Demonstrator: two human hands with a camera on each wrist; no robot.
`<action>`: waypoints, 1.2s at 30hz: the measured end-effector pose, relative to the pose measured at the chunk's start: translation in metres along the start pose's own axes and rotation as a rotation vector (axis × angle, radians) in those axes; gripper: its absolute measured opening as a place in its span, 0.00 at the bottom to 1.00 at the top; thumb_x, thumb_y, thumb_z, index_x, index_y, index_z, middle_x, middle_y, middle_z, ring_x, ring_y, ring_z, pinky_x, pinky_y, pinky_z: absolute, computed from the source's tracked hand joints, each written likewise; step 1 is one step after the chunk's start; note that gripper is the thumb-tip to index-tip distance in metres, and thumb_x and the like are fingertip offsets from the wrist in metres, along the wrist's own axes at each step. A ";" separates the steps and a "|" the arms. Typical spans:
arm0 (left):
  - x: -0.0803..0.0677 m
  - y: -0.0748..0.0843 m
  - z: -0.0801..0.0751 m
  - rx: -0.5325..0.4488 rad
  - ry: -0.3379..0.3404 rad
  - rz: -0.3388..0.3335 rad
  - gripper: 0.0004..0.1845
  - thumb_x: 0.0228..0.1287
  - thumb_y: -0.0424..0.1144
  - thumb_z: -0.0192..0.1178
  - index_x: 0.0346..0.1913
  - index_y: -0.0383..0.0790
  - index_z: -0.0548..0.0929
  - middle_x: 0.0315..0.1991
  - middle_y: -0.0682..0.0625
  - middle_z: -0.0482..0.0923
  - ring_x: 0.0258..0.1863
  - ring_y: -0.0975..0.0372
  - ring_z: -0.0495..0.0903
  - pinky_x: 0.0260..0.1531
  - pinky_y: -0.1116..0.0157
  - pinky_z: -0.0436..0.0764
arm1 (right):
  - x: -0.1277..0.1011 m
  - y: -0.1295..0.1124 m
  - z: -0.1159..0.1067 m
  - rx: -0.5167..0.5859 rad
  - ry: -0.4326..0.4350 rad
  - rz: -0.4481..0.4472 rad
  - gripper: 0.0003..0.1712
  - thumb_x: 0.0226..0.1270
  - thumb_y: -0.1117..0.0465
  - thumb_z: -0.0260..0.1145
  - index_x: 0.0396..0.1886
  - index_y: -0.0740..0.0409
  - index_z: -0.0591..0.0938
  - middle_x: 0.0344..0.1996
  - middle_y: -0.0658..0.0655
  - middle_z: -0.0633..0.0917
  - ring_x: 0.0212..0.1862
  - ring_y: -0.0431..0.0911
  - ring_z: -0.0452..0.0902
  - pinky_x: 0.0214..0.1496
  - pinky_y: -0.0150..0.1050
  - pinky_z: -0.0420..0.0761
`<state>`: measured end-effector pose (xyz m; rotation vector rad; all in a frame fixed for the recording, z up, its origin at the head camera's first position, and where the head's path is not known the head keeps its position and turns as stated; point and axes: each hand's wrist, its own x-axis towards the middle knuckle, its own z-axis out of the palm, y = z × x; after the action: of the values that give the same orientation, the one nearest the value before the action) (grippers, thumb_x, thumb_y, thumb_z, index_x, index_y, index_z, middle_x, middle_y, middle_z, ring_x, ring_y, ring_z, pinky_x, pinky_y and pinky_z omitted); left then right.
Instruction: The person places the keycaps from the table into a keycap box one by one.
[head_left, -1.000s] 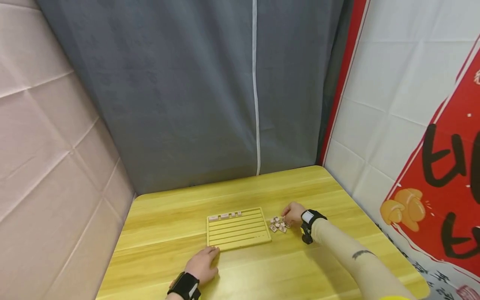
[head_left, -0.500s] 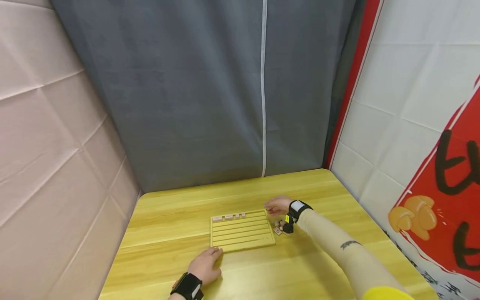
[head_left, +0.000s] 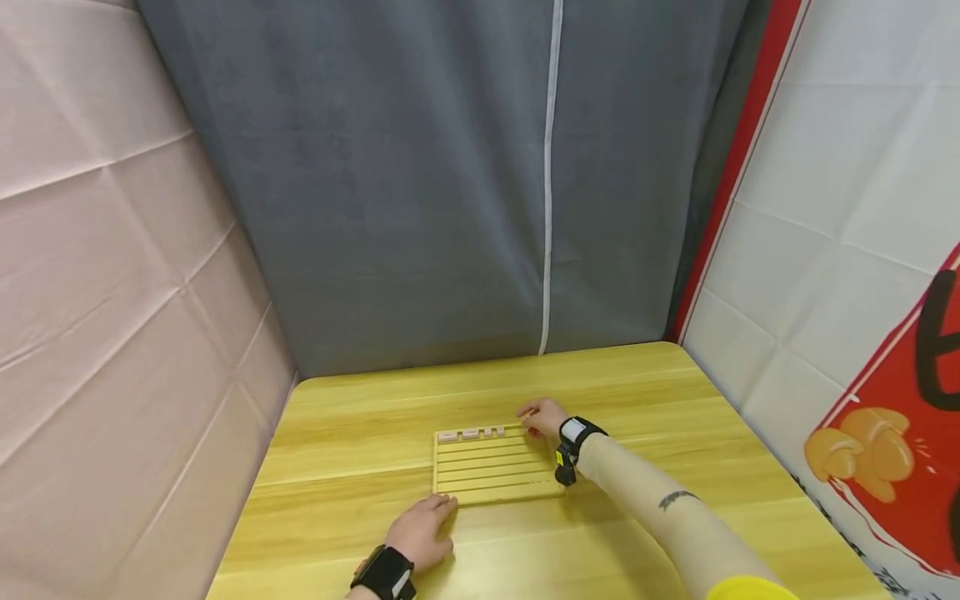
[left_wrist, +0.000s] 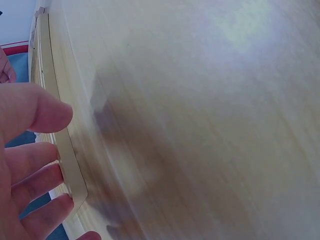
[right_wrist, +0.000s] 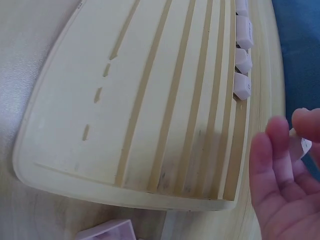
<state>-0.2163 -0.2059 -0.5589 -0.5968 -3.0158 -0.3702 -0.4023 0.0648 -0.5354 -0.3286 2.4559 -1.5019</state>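
A pale wooden board (head_left: 495, 472) with long parallel grooves lies on the table. Several pale pink keycaps (right_wrist: 243, 31) sit in a row in its far groove. My right hand (head_left: 545, 417) is over the board's far right corner. In the right wrist view its thumb and fingers pinch another small keycap (right_wrist: 299, 145), partly covered by the fingertips. My left hand (head_left: 420, 532) rests at the near left corner with fairly straight fingers (left_wrist: 42, 182) touching the board's edge, and nothing is in its grasp.
Loose keycaps (right_wrist: 111, 231) lie on the table just beyond the board's right end, mostly out of sight behind my right wrist in the head view. A grey curtain (head_left: 420, 208) hangs behind the wooden table (head_left: 360, 417), with pale cloth walls at both sides.
My right hand has come away from the loose keycaps leftward to the board's far right corner, carrying one keycap. My left hand has stayed at the board's corner. The head view has shifted slightly.
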 end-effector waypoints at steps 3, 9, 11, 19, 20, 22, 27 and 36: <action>0.000 0.001 0.000 0.003 0.002 0.001 0.30 0.51 0.40 0.65 0.61 0.37 0.78 0.57 0.43 0.77 0.56 0.48 0.76 0.53 0.51 0.77 | 0.001 -0.002 0.000 -0.012 -0.009 0.007 0.12 0.64 0.71 0.61 0.45 0.70 0.83 0.34 0.67 0.83 0.27 0.50 0.81 0.32 0.43 0.83; 0.001 0.002 -0.002 -0.005 0.006 -0.008 0.30 0.51 0.40 0.65 0.61 0.37 0.78 0.58 0.43 0.77 0.57 0.48 0.75 0.54 0.51 0.76 | 0.002 -0.001 -0.002 -0.003 -0.016 0.034 0.14 0.67 0.75 0.56 0.48 0.74 0.82 0.41 0.67 0.83 0.33 0.51 0.81 0.37 0.43 0.84; 0.001 0.002 -0.003 -0.010 0.006 -0.011 0.30 0.51 0.40 0.65 0.61 0.36 0.78 0.58 0.43 0.77 0.58 0.48 0.75 0.55 0.51 0.76 | 0.001 -0.001 -0.004 0.022 -0.024 0.039 0.14 0.69 0.75 0.54 0.50 0.76 0.80 0.43 0.68 0.82 0.36 0.54 0.82 0.40 0.44 0.85; 0.000 0.001 0.000 0.004 0.008 -0.015 0.31 0.51 0.41 0.65 0.61 0.37 0.78 0.58 0.43 0.76 0.57 0.48 0.75 0.55 0.51 0.76 | -0.002 -0.001 -0.006 0.086 -0.042 0.052 0.16 0.65 0.78 0.56 0.51 0.78 0.78 0.44 0.72 0.81 0.44 0.63 0.81 0.46 0.49 0.84; 0.000 0.001 0.000 0.006 0.012 -0.011 0.31 0.51 0.41 0.65 0.61 0.37 0.78 0.58 0.43 0.76 0.57 0.48 0.75 0.54 0.51 0.76 | -0.002 -0.001 -0.006 0.087 -0.042 0.053 0.16 0.64 0.79 0.57 0.51 0.78 0.79 0.44 0.72 0.81 0.44 0.62 0.82 0.45 0.49 0.84; 0.000 0.001 0.001 0.003 0.013 -0.011 0.31 0.51 0.40 0.65 0.61 0.36 0.78 0.58 0.43 0.76 0.57 0.48 0.75 0.55 0.51 0.76 | -0.001 0.001 -0.005 0.062 -0.041 0.037 0.16 0.62 0.79 0.59 0.50 0.78 0.79 0.41 0.71 0.81 0.41 0.61 0.82 0.43 0.47 0.84; 0.000 0.001 0.000 -0.014 -0.004 -0.021 0.31 0.51 0.40 0.64 0.62 0.36 0.77 0.59 0.42 0.76 0.59 0.47 0.74 0.56 0.50 0.75 | 0.004 0.006 -0.004 -0.117 -0.018 -0.062 0.12 0.57 0.76 0.67 0.42 0.71 0.83 0.28 0.58 0.82 0.31 0.49 0.81 0.34 0.40 0.85; 0.000 0.002 0.002 -0.013 -0.020 -0.034 0.32 0.51 0.39 0.64 0.63 0.38 0.77 0.60 0.44 0.75 0.60 0.47 0.73 0.56 0.49 0.74 | 0.013 0.008 0.001 -0.461 0.106 -0.266 0.10 0.49 0.65 0.77 0.27 0.57 0.81 0.20 0.48 0.74 0.25 0.42 0.67 0.27 0.35 0.69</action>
<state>-0.2156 -0.2038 -0.5604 -0.5534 -3.0484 -0.3884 -0.4150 0.0631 -0.5447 -0.6997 2.9254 -1.0380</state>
